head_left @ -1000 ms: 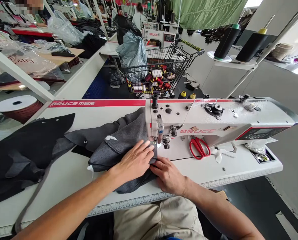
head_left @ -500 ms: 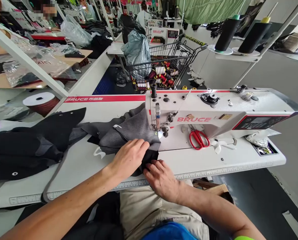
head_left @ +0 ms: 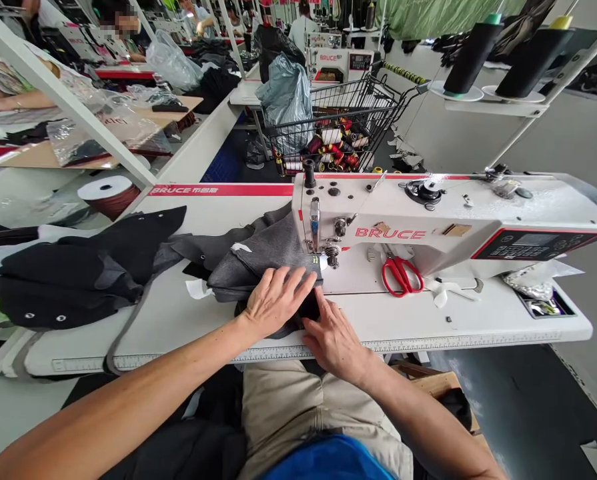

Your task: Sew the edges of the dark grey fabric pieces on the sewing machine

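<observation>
Grey fabric (head_left: 261, 257) lies under the needle area of the white sewing machine (head_left: 378, 207), its near edge folded over black cloth. My left hand (head_left: 281, 300) rests flat on the fabric just left of the needle, fingers stretched out and slightly spread. Nearer the table's edge, my right hand (head_left: 338, 340) has its index finger extended to the fabric's corner. The thumb is apart from it, beside the black cloth. Connected to the grey piece, a dark garment part with metal eyelets (head_left: 73, 283) spreads over the left of the table.
Red-handled scissors (head_left: 402, 275) lie beneath the machine arm. Black thread cones (head_left: 473, 57) stand on a rack at the upper right. Behind the machine is a wire cart (head_left: 348, 100) with several spools. A brown cord reel (head_left: 109, 197) sits at the left, near a slanted white post.
My left hand has flattened and its fingers have stretched toward the needle. My right hand has gone from gripping the black cloth to pointing its index finger at the fabric's corner. The view has shifted.
</observation>
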Tool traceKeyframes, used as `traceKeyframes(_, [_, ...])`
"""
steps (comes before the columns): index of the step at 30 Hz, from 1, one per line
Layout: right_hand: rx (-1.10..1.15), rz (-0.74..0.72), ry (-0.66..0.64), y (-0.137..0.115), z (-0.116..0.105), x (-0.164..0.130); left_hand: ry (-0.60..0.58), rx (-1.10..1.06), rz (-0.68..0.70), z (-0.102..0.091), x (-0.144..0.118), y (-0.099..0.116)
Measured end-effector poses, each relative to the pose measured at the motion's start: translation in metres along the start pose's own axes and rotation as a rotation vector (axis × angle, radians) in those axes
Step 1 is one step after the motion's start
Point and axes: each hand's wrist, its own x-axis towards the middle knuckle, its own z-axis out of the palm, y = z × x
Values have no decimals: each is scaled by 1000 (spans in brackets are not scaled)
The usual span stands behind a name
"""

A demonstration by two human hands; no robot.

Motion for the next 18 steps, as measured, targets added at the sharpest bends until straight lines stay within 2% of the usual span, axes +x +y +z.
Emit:
traceKeyframes(2, [-4, -6, -10, 2, -1, 2, 44, -14, 40, 1, 0, 2])
traceKeyframes(5, [9, -50, -26, 7, -3, 4, 32, -82, 88, 1, -7, -3])
traceKeyframes(9, [197, -56, 39, 13, -7, 3, 55, -212, 54, 1, -15, -22])
traceKeyframes(14, [540, 63, 233, 10, -12, 12, 61, -346, -126, -6, -4, -46])
traceKeyframes(18, [809, 215, 345, 5, -1, 45, -40, -423, -139, -8, 14, -60])
